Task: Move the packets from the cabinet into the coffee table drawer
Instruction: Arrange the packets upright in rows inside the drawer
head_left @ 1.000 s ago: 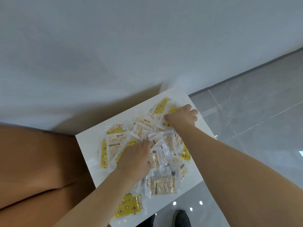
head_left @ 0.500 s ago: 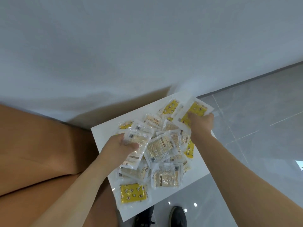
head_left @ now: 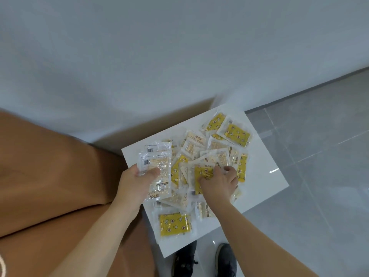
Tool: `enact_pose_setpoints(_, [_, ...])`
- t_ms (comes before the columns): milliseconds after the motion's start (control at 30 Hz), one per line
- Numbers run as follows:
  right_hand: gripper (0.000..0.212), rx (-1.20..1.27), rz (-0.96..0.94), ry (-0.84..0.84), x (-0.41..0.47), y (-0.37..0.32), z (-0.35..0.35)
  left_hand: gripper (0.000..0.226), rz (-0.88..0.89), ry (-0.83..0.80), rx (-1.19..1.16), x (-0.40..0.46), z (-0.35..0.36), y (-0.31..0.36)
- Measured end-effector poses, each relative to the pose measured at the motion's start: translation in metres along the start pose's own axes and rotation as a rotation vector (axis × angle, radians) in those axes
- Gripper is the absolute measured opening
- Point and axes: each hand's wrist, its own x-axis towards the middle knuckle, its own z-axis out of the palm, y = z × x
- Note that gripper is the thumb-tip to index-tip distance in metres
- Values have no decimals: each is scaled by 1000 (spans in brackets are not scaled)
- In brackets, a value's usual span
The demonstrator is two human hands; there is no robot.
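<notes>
Our left hand [head_left: 134, 181] pinches a small stack of clear packets [head_left: 156, 168], thumb on top. Our right hand [head_left: 219, 181], fingers curled, grips a yellow packet [head_left: 203, 173] in the heap of packets [head_left: 217, 150] spread beneath and beyond both hands on the white cabinet top [head_left: 265, 176]. Below our hands, dark shoes [head_left: 205, 258] stand on grey floor [head_left: 319, 156].

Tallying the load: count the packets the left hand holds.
2: front packet under the thumb of the left hand, second packet peeking out behind it; more may be hidden.
</notes>
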Motion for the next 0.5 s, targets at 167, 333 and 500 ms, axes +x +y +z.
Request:
enact_pose_setpoints(167, [33,-31,-3,-25,8,-5,-7,9,-12,-35,14,-3,16,-9])
enact_pose_setpoints(333, [37,-61,-10,-92,15,-9,-17,14,-30,-67,-2,-11,23,-18])
enact_pose_setpoints(500, [49,-167,20,-131,24,-11,-22,15,-40,-61,-7,-15,21,-19])
